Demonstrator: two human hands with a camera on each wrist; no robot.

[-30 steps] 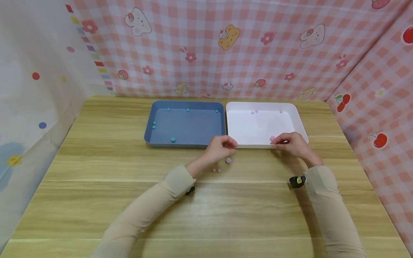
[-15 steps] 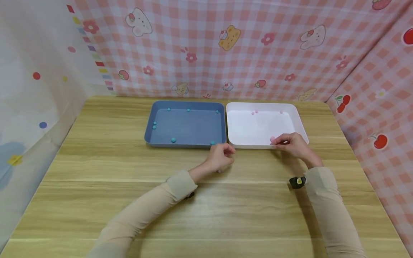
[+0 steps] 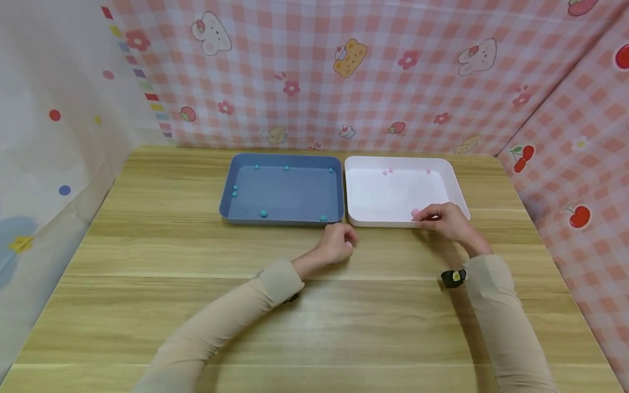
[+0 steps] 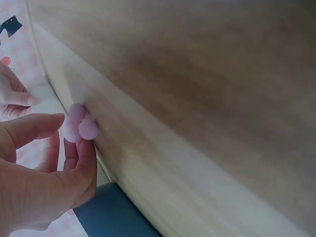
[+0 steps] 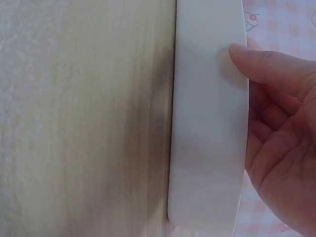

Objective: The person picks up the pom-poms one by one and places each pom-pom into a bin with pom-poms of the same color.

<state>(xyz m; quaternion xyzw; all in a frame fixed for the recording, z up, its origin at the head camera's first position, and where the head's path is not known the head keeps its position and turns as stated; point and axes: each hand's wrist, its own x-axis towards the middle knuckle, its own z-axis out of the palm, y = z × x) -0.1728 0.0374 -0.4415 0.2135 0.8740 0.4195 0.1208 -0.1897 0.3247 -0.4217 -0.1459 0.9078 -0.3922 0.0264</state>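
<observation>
In the head view my left hand [image 3: 336,244] is low over the table, just in front of the blue-grey tray [image 3: 285,222]. Its thumb and curled fingers close around a cluster of small pink balls [image 4: 89,129], plain in the left wrist view; whether they touch the table is unclear. My right hand [image 3: 444,220] holds the near wall of the white tray [image 5: 210,133], thumb outside and fingers over the rim. Beside those fingers, inside the tray, lies a larger pink ball [image 3: 415,212]. Smaller pink balls [image 3: 390,170] lie along its far side.
The two trays stand side by side at the back of the wooden table [image 3: 373,327]. Several teal balls [image 3: 263,213] lie around the edges of the blue-grey tray. A pink checked cloth [image 3: 314,71] hangs behind the table.
My left hand has dropped from the tray edge toward the table and now covers the spot where loose pink balls lay. A teal ball it hid shows again. My right hand stays put.
</observation>
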